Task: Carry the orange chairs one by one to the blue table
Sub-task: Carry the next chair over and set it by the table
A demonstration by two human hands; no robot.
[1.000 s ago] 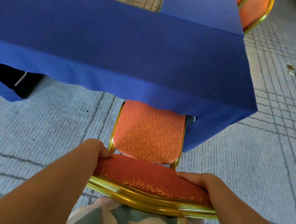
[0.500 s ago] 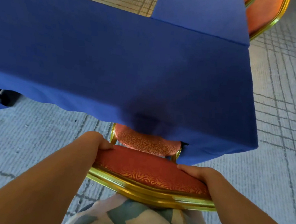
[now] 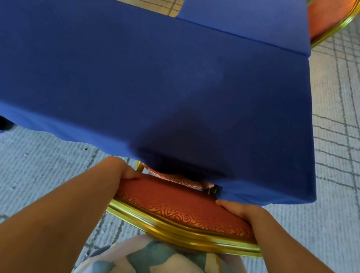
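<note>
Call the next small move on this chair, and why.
Probably let go of the chair. The left hand and right hand grip the ends of its back, and the seat is almost wholly under the table cloth, with only a sliver showing. It looks tucked in, so pushing further gains little.

Overhanging blue table [image 3: 136, 77] close over orange chair [image 3: 179, 206]; seemingly open carpet [image 3: 29, 165] either side.

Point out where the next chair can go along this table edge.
Bare carpet runs along the near edge of the blue table, left of the held chair. More lies right of the table corner, toward the second chair. Crowded: the middle, where left hand and right hand grip it.
</note>
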